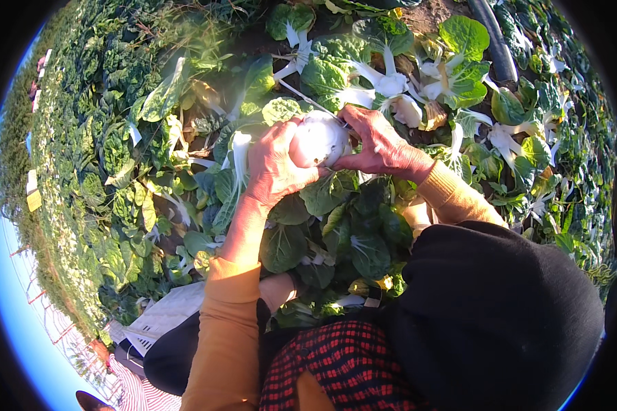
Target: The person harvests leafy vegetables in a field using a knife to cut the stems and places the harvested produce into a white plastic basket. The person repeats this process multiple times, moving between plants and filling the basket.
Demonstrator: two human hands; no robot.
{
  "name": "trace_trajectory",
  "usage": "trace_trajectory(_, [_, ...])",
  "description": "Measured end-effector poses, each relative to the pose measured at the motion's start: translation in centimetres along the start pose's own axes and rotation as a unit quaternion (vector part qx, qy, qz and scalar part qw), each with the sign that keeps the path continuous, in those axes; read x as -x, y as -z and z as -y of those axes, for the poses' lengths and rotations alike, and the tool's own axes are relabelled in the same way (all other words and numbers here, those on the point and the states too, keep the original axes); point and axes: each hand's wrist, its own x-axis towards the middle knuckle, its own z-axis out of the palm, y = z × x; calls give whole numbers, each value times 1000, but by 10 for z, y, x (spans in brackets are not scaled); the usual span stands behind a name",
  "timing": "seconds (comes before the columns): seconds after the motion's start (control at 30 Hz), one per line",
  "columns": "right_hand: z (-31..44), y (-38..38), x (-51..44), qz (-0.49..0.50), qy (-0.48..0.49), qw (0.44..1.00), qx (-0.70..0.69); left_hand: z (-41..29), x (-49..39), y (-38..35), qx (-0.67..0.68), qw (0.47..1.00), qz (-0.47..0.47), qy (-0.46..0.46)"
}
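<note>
Between my two hands is a head of bok choy, its rounded white base turned up toward me and marked with small dark specks. My left hand wraps around the left side of the base. My right hand grips the other side, thumb and fingers curved around it. A thin pale strip runs from the right fingers up and left; I cannot tell whether it is a tie or a stalk. Dark green leaves spread below the hands, between my legs.
Cut bok choy bases and loose leaves litter the ground ahead. A dark hose lies at the upper right. Standing greens fill the left. A white plastic crate is by my left leg, and a person in a striped top is beyond it.
</note>
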Motion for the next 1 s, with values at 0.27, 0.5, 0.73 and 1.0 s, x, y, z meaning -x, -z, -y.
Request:
trace_trajectory(0.27, [2, -3, -10, -18, 9, 997, 70, -2, 2, -2, 20, 999, 5, 45])
trace_trajectory(0.5, [27, 14, -17, -38, -5, 999, 23, -31, -4, 38, -35, 999, -8, 9])
trace_trajectory(0.73, [89, 52, -27, -30, -40, 997, 63, -54, 0, 82, -50, 991, -68, 99])
trace_trajectory(1.0, [167, 154, -46, 16, 14, 975, 221, -68, 54, 118, 319, 917, -189, 147])
